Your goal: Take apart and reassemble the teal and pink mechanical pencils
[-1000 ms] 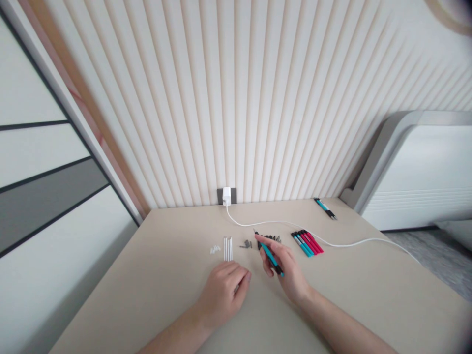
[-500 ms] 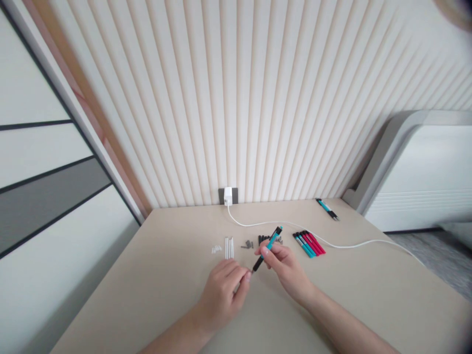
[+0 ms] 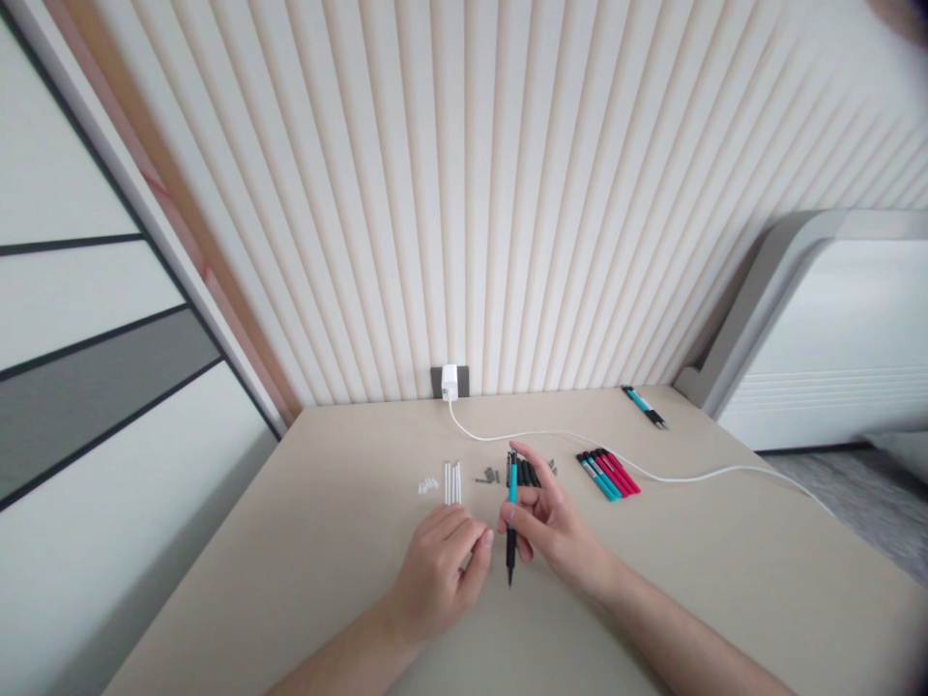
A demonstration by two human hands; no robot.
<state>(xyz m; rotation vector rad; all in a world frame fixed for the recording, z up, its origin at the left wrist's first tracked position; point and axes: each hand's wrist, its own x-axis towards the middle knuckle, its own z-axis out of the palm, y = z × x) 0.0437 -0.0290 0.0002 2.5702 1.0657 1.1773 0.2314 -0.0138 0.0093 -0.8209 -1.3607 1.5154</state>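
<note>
My right hand (image 3: 555, 527) holds a blue and black click pen (image 3: 512, 507) nearly upright in view, tip down. Thumb and fingers grip its barrel, and the index finger reaches over the top end. Just left of the pen, my left hand (image 3: 442, 570) is closed, thumb against curled fingers; whatever may be inside is hidden. Beyond the hands lie white refill-like sticks (image 3: 452, 483), small clear pieces (image 3: 427, 485), small grey pieces (image 3: 490, 476) and several black grips (image 3: 528, 474), partly covered by the right hand and pen.
To the right, blue barrels (image 3: 600, 478) and red barrels (image 3: 620, 474) lie in a row. Blue and black pens (image 3: 645, 408) rest near the back right edge. A white cable (image 3: 681, 482) crosses the table from a charger (image 3: 449, 383) at the wall.
The pen has swung from slanted to nearly upright, and its tip has come away from my left fingers. My right index finger has moved up to the pen's top end.
</note>
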